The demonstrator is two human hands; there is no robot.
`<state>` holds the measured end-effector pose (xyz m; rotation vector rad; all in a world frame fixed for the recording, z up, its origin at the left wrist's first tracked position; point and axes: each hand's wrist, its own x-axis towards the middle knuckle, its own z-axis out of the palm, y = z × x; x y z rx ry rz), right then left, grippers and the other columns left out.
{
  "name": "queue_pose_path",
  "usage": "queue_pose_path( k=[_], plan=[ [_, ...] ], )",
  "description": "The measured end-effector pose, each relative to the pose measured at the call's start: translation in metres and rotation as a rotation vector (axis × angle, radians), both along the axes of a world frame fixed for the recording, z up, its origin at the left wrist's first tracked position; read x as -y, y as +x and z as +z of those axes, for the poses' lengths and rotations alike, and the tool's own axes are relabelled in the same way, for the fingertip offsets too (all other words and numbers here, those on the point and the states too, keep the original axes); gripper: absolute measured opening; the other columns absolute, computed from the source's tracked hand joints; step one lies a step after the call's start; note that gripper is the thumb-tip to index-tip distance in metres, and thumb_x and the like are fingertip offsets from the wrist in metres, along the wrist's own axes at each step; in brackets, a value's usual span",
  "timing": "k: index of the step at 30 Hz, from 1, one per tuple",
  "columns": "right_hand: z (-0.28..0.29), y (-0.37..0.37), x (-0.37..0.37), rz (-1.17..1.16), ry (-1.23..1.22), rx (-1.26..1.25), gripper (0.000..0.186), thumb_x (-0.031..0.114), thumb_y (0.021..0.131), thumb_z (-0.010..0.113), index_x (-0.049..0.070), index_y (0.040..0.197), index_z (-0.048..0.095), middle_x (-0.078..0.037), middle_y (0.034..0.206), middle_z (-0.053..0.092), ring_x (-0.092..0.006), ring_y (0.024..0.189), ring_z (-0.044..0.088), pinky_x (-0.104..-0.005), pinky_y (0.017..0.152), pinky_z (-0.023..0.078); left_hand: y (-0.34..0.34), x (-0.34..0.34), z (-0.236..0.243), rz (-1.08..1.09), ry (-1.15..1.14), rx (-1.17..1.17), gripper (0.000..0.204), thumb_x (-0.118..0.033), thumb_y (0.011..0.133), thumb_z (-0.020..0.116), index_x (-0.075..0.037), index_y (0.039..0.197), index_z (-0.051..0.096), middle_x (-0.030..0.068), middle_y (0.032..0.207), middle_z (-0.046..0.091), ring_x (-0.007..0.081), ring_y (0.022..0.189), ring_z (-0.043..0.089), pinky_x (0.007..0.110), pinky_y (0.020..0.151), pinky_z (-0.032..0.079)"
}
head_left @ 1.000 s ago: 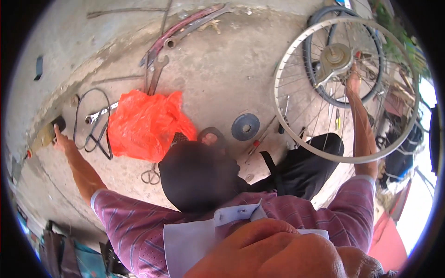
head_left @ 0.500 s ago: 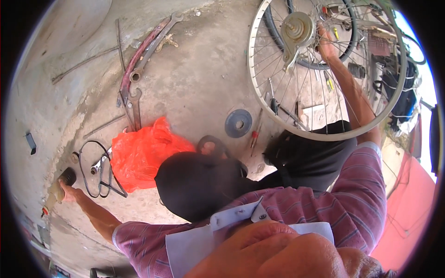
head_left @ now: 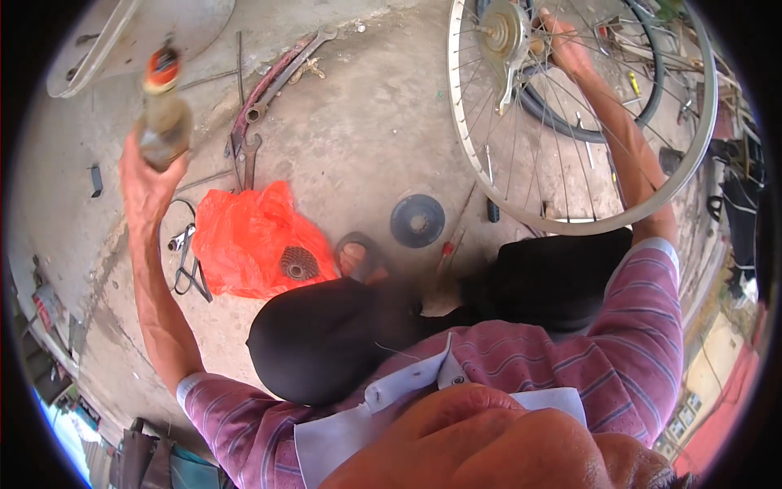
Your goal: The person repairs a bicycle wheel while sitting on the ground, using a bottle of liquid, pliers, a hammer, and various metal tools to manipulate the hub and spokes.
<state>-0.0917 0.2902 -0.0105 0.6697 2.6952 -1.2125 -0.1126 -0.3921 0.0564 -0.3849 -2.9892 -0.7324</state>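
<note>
My left hand (head_left: pixel 151 183) is raised at the left and wrapped round a murky, translucent bottle (head_left: pixel 165 130) with a red-orange cap. Motion blurs the bottle, which stands cap-end away from me. At the upper right, my right hand (head_left: pixel 568 49) grips a spoked bicycle wheel (head_left: pixel 462 122) at its hub axle, holding it up over the ground. Part of the fingers is hidden by the hub side. The wheel's large metal hub (head_left: pixel 505 37) carries a brake arm and faces left.
An orange-red plastic bag (head_left: pixel 236 244) lies left of my knee, with a toothed freewheel (head_left: pixel 299 263) on it. Nearby are a grey disc (head_left: pixel 403 232), a long wrench (head_left: pixel 289 61), a shorter wrench (head_left: pixel 250 163) and a black strap (head_left: pixel 193 281). A black tyre (head_left: pixel 562 126) lies beyond the wheel.
My left hand has lifted the bottle from low at the left and swung it up and forward. The wheel has shifted slightly away with my right hand. The freewheel now shows on the bag.
</note>
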Motion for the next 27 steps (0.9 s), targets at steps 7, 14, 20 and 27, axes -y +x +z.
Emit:
queue_pose_path(
  k=[7, 14, 20, 27],
  plan=[
    [0.047, 0.026, 0.041, 0.011, -0.014, 0.067, 0.063, 0.051, 0.108, 0.028, 0.001, 0.107, 0.067, -0.02, 0.094, 0.072, -0.0323, 0.089, 0.07, -0.0458, 0.077, 0.055, 0.009, -0.192, 0.085, -0.435, -0.474, -0.212, 0.063, -0.029, 0.07, 0.079, -0.01, 0.127, 0.06, 0.013, 0.112, 0.067, 0.0337, 0.112, 0.061, 0.047, 0.104, 0.04],
    [-0.02, 0.064, -0.034, 0.142, 0.057, -0.162, 0.08, 0.069, 0.102, 0.025, 0.005, 0.115, 0.07, -0.019, 0.114, 0.069, -0.0332, 0.114, 0.061, -0.043, 0.103, 0.043, 0.003, -0.297, 0.103, -0.591, -0.688, -0.27, 0.065, -0.023, 0.069, 0.077, -0.011, 0.13, 0.059, 0.0123, 0.113, 0.065, 0.0341, 0.11, 0.062, 0.047, 0.105, 0.041],
    [-0.029, 0.089, -0.041, 0.106, 0.101, -0.212, 0.074, 0.064, 0.105, 0.024, 0.006, 0.114, 0.069, -0.019, 0.116, 0.068, -0.035, 0.115, 0.06, -0.0423, 0.106, 0.041, 0.011, -0.33, 0.095, -0.634, -0.649, -0.267, 0.057, -0.023, 0.069, 0.077, -0.013, 0.122, 0.061, 0.0107, 0.105, 0.066, 0.0321, 0.107, 0.064, 0.05, 0.102, 0.043],
    [-0.034, 0.078, -0.042, 0.114, 0.035, -0.372, 0.052, 0.036, 0.106, 0.032, -0.002, 0.103, 0.067, -0.028, 0.099, 0.069, -0.0424, 0.098, 0.066, -0.0487, 0.091, 0.049, 0.013, -0.324, 0.095, -0.536, -0.58, -0.044, 0.063, -0.023, 0.069, 0.078, -0.013, 0.128, 0.06, 0.012, 0.109, 0.067, 0.0346, 0.104, 0.065, 0.046, 0.097, 0.048]
  ],
)
